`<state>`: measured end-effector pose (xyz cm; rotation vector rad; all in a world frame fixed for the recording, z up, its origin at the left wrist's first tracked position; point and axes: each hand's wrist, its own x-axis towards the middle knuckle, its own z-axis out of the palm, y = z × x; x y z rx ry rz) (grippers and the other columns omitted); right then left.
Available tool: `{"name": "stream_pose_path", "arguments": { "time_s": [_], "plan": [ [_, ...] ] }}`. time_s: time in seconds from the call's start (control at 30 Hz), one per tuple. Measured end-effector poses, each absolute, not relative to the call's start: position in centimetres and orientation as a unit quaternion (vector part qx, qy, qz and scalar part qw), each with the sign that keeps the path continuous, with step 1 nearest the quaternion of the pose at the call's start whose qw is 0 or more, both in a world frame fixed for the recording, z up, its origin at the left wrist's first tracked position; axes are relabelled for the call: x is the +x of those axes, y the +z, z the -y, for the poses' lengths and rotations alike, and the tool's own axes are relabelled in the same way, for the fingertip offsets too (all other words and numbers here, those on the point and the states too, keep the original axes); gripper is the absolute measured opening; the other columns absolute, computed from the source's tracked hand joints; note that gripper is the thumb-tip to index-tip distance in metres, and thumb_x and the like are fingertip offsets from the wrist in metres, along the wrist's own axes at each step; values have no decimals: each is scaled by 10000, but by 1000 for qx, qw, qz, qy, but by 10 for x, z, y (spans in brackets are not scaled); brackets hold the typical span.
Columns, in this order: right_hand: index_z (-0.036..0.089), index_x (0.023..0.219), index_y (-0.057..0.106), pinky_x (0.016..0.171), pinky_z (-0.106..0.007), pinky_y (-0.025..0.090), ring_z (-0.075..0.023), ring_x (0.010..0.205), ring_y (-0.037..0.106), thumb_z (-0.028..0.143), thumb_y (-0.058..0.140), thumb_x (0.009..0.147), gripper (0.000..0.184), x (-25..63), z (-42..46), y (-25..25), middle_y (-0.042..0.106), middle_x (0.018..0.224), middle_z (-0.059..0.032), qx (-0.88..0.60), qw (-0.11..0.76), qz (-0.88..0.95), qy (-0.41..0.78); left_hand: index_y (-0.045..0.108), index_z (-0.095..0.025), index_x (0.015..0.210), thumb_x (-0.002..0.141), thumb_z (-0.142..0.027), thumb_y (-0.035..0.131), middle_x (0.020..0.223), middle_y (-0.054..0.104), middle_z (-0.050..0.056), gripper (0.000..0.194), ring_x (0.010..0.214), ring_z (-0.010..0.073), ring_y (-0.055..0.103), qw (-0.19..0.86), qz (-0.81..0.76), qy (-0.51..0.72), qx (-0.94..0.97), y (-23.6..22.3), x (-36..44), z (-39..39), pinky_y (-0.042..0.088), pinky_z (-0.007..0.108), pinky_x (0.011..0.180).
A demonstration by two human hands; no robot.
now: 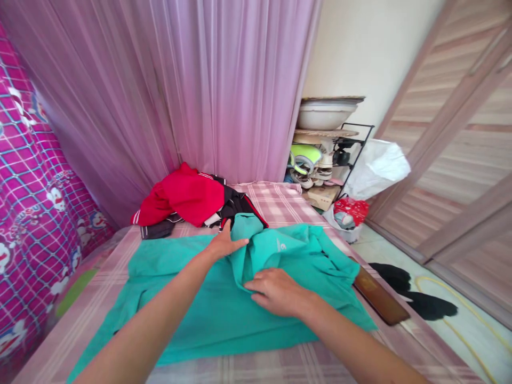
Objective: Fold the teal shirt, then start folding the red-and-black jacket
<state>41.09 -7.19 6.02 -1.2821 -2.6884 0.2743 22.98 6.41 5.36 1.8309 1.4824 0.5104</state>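
A teal jacket lies spread across the bed, its sleeves out to the sides and a small pale logo on the chest. Around its raised collar the cloth is bunched up. My left hand rests at the collar's left side, thumb and forefinger stretched apart against the fabric; its other fingers are partly hidden. Lower and to the right, my right hand has its fingers curled and pinched on the edge of the jacket's front opening.
Behind the jacket sits a pile of red and black clothes by the purple curtain. A brown phone with a cable lies at the bed's right edge. Beyond stand a shoe rack, a white bag and a wooden wardrobe.
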Motion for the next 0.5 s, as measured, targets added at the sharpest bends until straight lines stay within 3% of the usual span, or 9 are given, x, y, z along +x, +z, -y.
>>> {"name": "stream_pose_path", "arguments": {
  "time_s": [0.07,0.13,0.2,0.23,0.37,0.5],
  "plan": [
    [250,1018,727,774,-295,475,-190,874,668,281,490,937,252,435,58,65,740,945,-39,-470,157,865,80,195,-178,1555,684,-384,752,1496,476,183,1055,1321,307,518,339,-604,172,701,53,244,-65,433,383,1053],
    [228,1196,677,922,-366,465,-231,1064,638,271,491,920,336,467,41,68,712,1153,-85,-552,250,795,36,278,-181,1525,708,-259,702,1477,505,160,924,1327,289,511,319,-609,204,697,56,244,-65,412,384,1079],
    [193,1374,558,1033,-454,411,-297,1243,548,273,592,826,555,500,26,65,596,1376,-133,-605,263,750,32,324,-165,1502,743,-228,633,1472,510,145,821,1325,270,508,319,-582,282,693,63,233,-59,415,385,1087],
    [186,1389,545,1042,-465,409,-306,1247,549,271,611,797,601,516,21,60,590,1388,-135,-615,245,747,65,320,-163,1502,766,-247,605,1447,534,135,794,1296,262,533,330,-561,325,686,66,224,-54,442,388,1066],
    [222,1140,714,967,-380,478,-249,1064,659,207,511,818,381,555,19,34,729,1167,-62,-595,184,761,182,189,-230,1550,827,-442,564,1268,642,78,841,1113,225,638,344,-509,467,636,71,182,-8,539,380,938],
    [219,1021,758,981,-391,461,-266,1083,643,156,508,791,346,565,30,17,739,1123,-71,-623,150,758,118,218,-272,1544,789,-555,618,1147,672,55,900,1046,209,651,320,-556,508,575,50,133,48,538,369,918]
  ]
}}
